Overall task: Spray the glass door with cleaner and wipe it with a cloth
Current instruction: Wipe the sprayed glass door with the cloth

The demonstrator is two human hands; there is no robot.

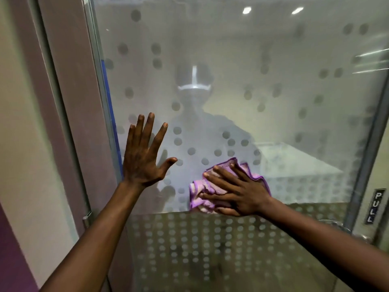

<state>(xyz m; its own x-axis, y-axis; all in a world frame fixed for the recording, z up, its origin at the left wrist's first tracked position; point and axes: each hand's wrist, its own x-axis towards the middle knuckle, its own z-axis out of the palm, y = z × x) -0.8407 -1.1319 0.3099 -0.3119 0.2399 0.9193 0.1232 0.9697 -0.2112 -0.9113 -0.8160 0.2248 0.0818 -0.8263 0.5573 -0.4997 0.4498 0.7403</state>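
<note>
The glass door fills the view, frosted with a pattern of round dots and a denser dotted band lower down. My right hand presses a crumpled purple cloth flat against the glass, just above the dotted band. My left hand rests on the glass to the left of the cloth, palm flat and fingers spread, holding nothing. No spray bottle is in view. A faint reflection of a person shows in the pane.
The door's metal frame runs down the left, beside a cream wall. At the right edge there is a small "PULL" sign, with a metal handle just below it.
</note>
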